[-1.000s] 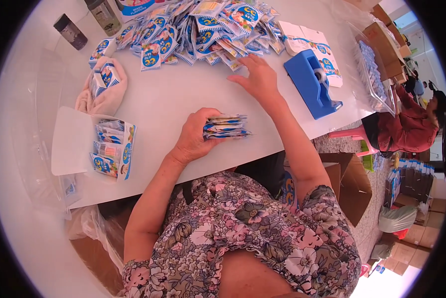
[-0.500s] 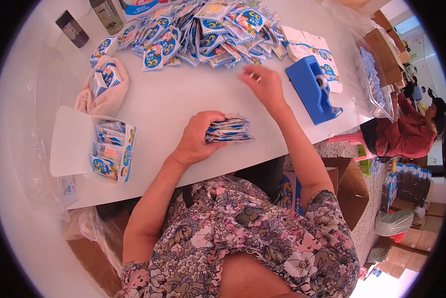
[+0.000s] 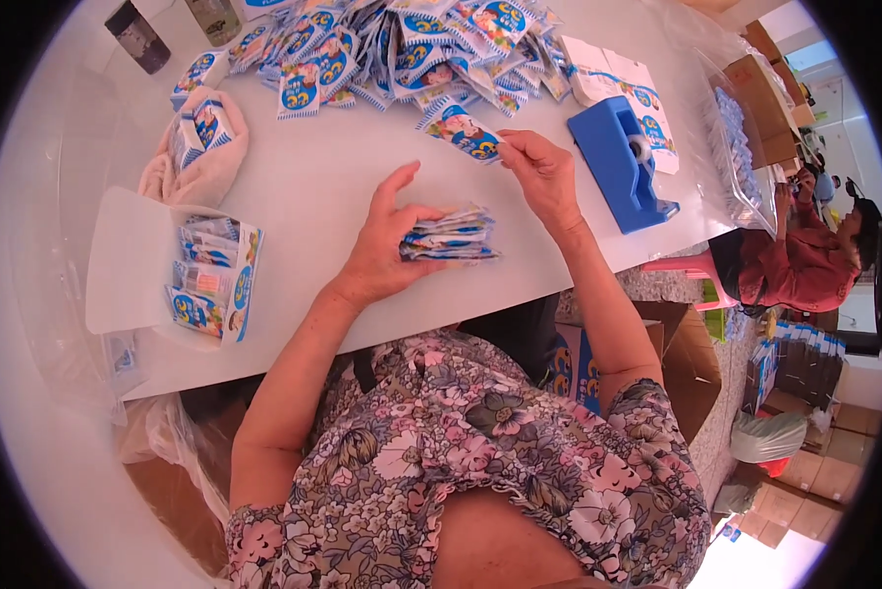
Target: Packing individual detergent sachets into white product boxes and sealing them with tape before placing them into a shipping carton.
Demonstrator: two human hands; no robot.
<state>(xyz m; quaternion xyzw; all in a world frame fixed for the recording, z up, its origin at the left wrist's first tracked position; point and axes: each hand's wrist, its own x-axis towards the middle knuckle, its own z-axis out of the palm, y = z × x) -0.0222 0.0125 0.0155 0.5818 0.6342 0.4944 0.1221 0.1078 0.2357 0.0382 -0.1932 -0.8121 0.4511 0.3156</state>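
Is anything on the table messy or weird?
Nothing looks spilled or broken. The oddest bit is the bunched-up cloth on the left with packets nestled in it, because many others lie in a loose heap at the back.

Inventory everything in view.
table: one, white, centre
packet heap: many, blue-white, far side
packet stack: several, blue-white, near side
single packet: one, blue-white, near heap
open box: one, white, left
cloth: one, pink, left
tape dispenser: one, blue, right
flat cartons: some, white, right
containers: two, dark and greenish, far left
tray: one, clear, right
boxes: several, brown, right
co-worker: one, red top, right
left hand: one, bare, holding stack
right hand: one, bare, holding single packet
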